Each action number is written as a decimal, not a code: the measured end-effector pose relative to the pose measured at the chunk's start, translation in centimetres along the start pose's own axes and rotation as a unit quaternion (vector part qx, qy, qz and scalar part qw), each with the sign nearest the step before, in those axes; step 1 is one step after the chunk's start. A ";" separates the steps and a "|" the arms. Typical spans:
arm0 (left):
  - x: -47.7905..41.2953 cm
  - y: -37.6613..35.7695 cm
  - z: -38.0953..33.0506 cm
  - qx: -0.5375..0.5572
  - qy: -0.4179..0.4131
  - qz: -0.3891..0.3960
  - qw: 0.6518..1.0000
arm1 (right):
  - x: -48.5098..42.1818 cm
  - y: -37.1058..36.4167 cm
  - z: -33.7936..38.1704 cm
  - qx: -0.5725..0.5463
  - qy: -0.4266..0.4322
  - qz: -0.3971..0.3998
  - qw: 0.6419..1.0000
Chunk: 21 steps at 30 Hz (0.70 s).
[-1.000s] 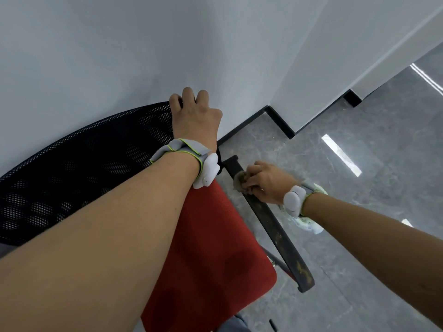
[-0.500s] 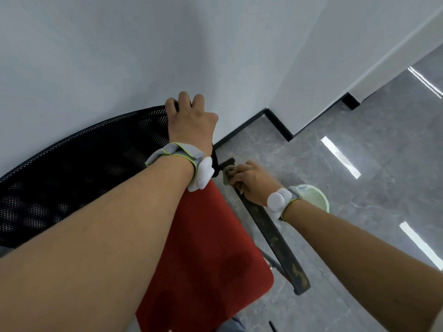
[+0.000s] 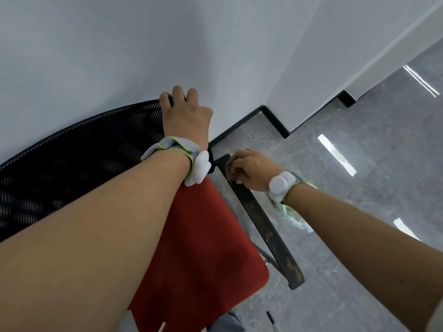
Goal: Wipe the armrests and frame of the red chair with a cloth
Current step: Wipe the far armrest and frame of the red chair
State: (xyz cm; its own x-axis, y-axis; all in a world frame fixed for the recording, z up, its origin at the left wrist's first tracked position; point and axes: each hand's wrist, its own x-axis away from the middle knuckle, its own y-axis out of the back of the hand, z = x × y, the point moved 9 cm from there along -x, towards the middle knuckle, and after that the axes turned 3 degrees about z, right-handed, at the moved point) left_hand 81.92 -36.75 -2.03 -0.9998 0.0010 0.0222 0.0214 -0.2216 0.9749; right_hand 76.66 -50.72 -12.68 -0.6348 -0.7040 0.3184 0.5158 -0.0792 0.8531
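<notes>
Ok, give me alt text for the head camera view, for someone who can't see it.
A person's right hand presses a small cloth onto the back end of a black armrest of a chair with a red seat. The left hand grips the top edge of the black mesh backrest, which stands against a white wall on a grey tiled floor.

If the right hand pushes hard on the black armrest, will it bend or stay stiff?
The armrest looks like a thick hard bar, so it probably stays stiff. The chair might shift on the glossy floor, though the left hand gripping the backrest likely steadies it.
</notes>
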 end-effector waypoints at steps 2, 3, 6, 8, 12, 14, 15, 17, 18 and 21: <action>-0.1 0.0 -0.1 -0.007 -0.001 -0.004 1.000 | 0.0 -1.3 0.4 -0.012 -0.016 0.010 1.000; -0.2 0.0 0.1 -0.010 0.000 -0.008 1.000 | 0.3 -1.6 0.5 -0.011 -0.020 0.003 1.000; -0.1 0.1 -0.1 -0.007 -0.006 -0.016 1.000 | 2.2 -2.3 1.0 -0.007 -0.004 -0.002 1.000; -0.1 0.2 -0.2 -0.004 -0.011 -0.014 1.000 | 4.6 -3.1 1.6 0.005 0.026 0.010 1.000; 0.0 0.1 -0.2 -0.007 -0.016 -0.006 1.000 | 9.5 -4.2 1.0 0.012 0.045 0.065 0.997; 0.0 0.0 -0.3 -0.018 -0.012 -0.002 1.000 | 10.1 -3.8 0.6 0.025 0.050 0.098 0.994; 0.1 -0.2 -0.3 -0.023 -0.008 0.002 1.000 | 9.8 -3.3 0.5 0.028 0.050 0.098 0.994; 0.0 -0.4 0.1 -0.029 0.004 0.012 0.999 | 8.0 -1.9 0.2 0.017 0.027 0.055 0.998; 0.1 -0.4 -0.1 -0.032 0.004 0.014 0.999 | 7.2 -1.2 -0.1 0.007 0.008 0.020 1.000; 0.2 -0.1 -0.8 -0.043 -0.014 0.023 0.999 | 5.3 -1.2 -0.2 -0.025 -0.048 -0.036 0.998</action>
State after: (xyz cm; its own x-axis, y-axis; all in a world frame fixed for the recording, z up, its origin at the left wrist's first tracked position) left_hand 81.73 -37.54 -2.32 -0.9972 0.0152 0.0729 0.0649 -0.3051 0.9501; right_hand 72.77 -54.53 -12.07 -0.7218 -0.6247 0.2979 0.4941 -0.1637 0.8538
